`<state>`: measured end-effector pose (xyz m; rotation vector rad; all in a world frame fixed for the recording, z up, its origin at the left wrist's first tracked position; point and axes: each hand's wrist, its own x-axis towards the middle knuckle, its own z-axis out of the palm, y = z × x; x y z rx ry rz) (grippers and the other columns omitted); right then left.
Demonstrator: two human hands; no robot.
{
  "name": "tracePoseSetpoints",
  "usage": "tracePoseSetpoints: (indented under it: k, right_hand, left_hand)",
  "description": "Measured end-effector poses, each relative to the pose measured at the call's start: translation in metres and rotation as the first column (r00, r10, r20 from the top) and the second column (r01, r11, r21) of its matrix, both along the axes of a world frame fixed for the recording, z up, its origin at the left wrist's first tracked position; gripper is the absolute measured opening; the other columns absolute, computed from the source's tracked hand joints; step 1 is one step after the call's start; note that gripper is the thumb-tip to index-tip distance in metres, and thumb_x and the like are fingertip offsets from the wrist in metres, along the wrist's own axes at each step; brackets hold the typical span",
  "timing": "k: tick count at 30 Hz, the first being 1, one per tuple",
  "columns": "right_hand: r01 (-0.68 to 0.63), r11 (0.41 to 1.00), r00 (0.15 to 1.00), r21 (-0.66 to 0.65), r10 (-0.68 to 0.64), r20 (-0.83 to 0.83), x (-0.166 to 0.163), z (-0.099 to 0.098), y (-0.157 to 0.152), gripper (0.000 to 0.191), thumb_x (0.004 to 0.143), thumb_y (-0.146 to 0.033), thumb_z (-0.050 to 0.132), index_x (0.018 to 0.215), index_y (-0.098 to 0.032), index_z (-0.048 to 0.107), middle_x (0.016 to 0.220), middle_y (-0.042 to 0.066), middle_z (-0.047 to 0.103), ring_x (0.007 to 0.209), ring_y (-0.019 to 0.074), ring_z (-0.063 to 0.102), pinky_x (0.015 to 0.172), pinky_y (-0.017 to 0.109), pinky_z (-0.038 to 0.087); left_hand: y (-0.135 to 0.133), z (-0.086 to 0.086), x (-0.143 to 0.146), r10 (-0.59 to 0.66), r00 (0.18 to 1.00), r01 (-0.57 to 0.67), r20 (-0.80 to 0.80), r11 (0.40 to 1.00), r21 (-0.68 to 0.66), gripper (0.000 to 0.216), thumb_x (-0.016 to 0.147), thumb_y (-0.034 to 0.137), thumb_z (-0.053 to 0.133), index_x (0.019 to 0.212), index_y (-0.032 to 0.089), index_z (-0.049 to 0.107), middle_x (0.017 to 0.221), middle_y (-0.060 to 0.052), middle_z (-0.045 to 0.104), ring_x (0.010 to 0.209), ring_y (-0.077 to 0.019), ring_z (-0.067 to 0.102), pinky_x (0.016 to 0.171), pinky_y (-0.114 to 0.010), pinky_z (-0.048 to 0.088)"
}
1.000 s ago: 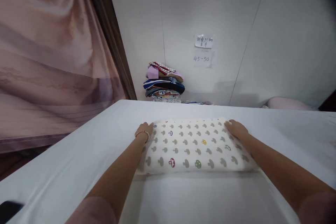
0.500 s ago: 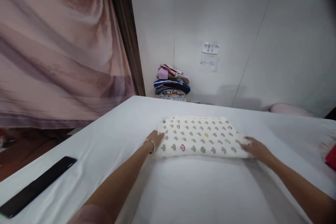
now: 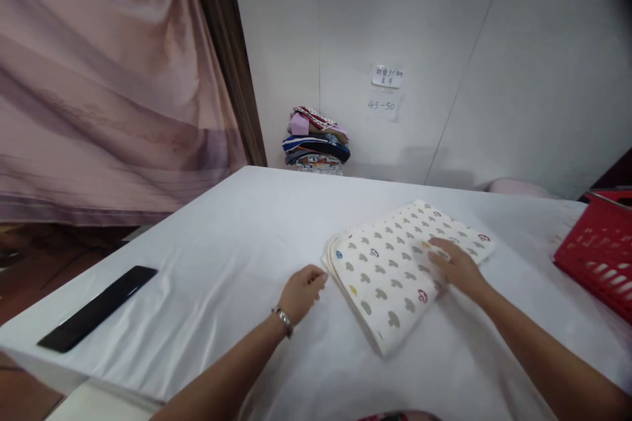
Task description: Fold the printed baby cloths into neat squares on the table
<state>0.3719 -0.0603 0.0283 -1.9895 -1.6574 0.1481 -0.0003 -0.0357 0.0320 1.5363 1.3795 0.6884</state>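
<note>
A folded white cloth (image 3: 402, 256) printed with grey and a few coloured mushrooms lies askew on the white-covered table (image 3: 237, 230). My right hand (image 3: 457, 268) is at its near right edge, fingers over the top and slightly blurred, gripping the fabric. Just off the cloth's left corner, my left hand (image 3: 302, 293) has its fingers curled together, with nothing visible in them. A bracelet (image 3: 283, 321) circles my left wrist. Layered folds show along the cloth's left side.
A red perforated basket (image 3: 600, 253) stands at the table's right end. On the left lies a flat black glossy object (image 3: 99, 308). Behind the table are a pile of folded fabrics (image 3: 316, 138) and a wall with paper notes (image 3: 386, 77). A pink curtain (image 3: 108, 79) hangs at left.
The cloth has turned and shifted right, its left corner now nearer me. My left hand has let go of it; my right hand has moved inward along it. More of the red basket shows.
</note>
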Motion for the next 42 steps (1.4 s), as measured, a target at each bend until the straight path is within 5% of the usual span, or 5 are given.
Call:
tracePoseSetpoints:
  k: [6,13,20,35,42]
  right_hand:
    - [-0.39,0.919,0.919,-0.059,0.392,0.033,-0.094,-0.019,-0.052,0.037,0.086,-0.039,0.04,0.115,-0.025,0.057,0.126,0.006,0.052,0.119,0.0246,0.044,0.102,0.046,0.031]
    - [-0.423,0.903,0.899,-0.077,0.429,0.085,-0.108,-0.012,-0.065,0.038,0.089,-0.039,0.038,0.121,-0.025,0.053,0.132,0.007,0.046,0.125,0.0261,0.036,0.103,0.051,0.027]
    - [-0.727,0.671,0.661,-0.142,0.741,0.117,-0.122,-0.001,-0.088,0.055,0.082,-0.046,0.05,0.133,-0.027,0.039,0.137,0.008,0.039,0.127,0.0259,0.032,0.107,0.048,0.018]
    - [-0.686,0.715,0.692,-0.137,0.699,0.182,-0.128,-0.008,-0.12,0.052,0.083,-0.027,0.049,0.133,-0.023,0.036,0.134,0.01,0.043,0.124,0.0245,0.035,0.105,0.048,0.022]
    - [-0.697,0.711,0.709,-0.094,0.703,0.06,-0.137,0.021,-0.128,0.032,0.084,-0.023,0.045,0.115,-0.024,0.054,0.112,0.009,0.058,0.102,0.02,0.052,0.09,0.037,0.041]
  left_hand:
    - [0.048,-0.003,0.016,0.148,0.967,-0.102,-0.205,0.971,0.216,0.027,0.076,0.045,0.051,0.08,0.02,0.059,0.081,-0.002,0.064,0.074,-0.0152,0.058,0.068,-0.026,0.043]
    - [0.064,-0.007,0.046,0.102,0.892,-0.048,-0.441,0.99,0.132,0.037,0.08,0.054,0.042,0.086,0.021,0.056,0.089,-0.005,0.065,0.079,-0.0186,0.06,0.066,-0.027,0.043]
    - [0.062,-0.001,0.04,0.015,0.84,0.055,-0.542,0.992,0.111,0.033,0.083,0.043,0.038,0.077,0.02,0.06,0.086,-0.007,0.066,0.079,-0.0208,0.061,0.063,-0.028,0.043]
    - [0.047,-0.006,0.045,-0.024,0.839,0.177,-0.544,0.957,0.232,0.028,0.079,0.044,0.043,0.078,0.02,0.056,0.083,-0.006,0.064,0.079,-0.0203,0.059,0.065,-0.028,0.041]
    - [0.054,-0.014,0.042,-0.187,0.922,0.186,-0.34,0.982,-0.034,0.034,0.077,0.045,0.046,0.058,0.018,0.053,0.054,-0.001,0.056,0.055,-0.0153,0.056,0.051,-0.024,0.037]
